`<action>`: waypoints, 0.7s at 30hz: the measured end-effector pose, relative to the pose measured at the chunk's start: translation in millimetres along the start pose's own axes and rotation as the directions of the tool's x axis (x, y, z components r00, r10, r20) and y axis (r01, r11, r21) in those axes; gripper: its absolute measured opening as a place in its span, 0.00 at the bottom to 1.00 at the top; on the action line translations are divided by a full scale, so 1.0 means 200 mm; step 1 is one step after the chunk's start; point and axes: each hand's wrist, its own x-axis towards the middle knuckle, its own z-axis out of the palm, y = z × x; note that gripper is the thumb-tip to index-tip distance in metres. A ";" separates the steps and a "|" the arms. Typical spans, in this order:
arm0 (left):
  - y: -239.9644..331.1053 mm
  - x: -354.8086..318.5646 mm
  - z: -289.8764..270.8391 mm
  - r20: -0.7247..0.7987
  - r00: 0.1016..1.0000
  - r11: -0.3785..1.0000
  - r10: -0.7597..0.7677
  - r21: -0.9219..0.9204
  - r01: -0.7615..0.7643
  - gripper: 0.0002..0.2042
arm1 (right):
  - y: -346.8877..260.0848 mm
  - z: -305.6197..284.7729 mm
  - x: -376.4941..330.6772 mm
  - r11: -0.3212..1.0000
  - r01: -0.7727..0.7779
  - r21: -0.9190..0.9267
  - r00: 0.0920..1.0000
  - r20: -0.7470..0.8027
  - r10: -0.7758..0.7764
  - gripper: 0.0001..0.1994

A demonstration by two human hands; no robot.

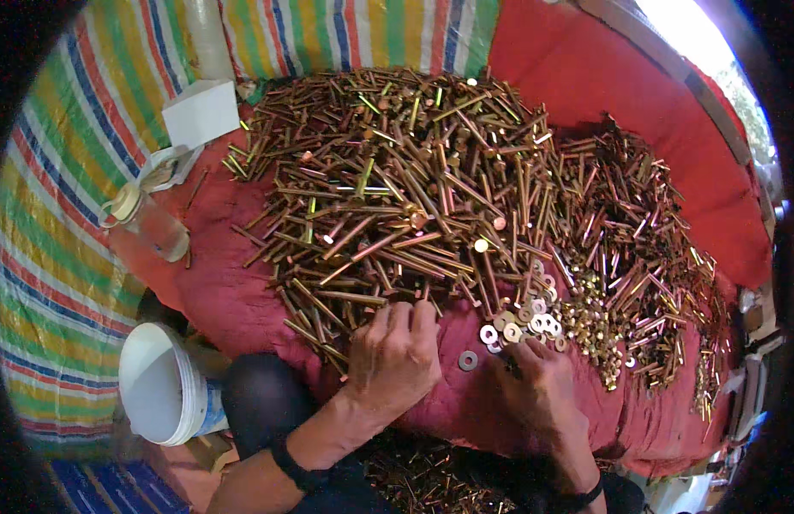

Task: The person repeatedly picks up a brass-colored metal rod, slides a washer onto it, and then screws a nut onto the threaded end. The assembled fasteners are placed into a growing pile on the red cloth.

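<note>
Left hand (393, 358): at near edge of bolt pile (414, 188), fingers curled (grip hidden, can't say)
Right hand (540, 384): fingers bent at washers (523, 315) beside bolt pile, hold unclear

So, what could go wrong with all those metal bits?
The long bolts are heaped loosely, so some might slide onto the left hand at the pile's edge. The washers lie right beside small gold-coloured pieces, so they could get mixed up. One grey washer lies apart and might get knocked away.
</note>
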 end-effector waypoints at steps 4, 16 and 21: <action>0.02 0.02 -0.08 -0.012 0.998 0.996 -0.069 -0.050 0.069 0.10 | 0.04 -0.08 0.00 0.996 0.027 0.091 1.000 -0.003 -0.027 0.06; 0.11 -0.06 -0.16 0.518 0.850 0.529 -0.093 -0.698 0.483 0.10 | -0.05 -0.25 0.02 0.890 -0.151 0.429 0.988 0.043 0.147 0.09; 0.09 -0.09 -0.14 0.216 0.964 0.811 0.153 -0.585 0.003 0.13 | -0.07 -0.22 0.01 0.949 -0.126 0.289 0.991 0.068 0.111 0.07</action>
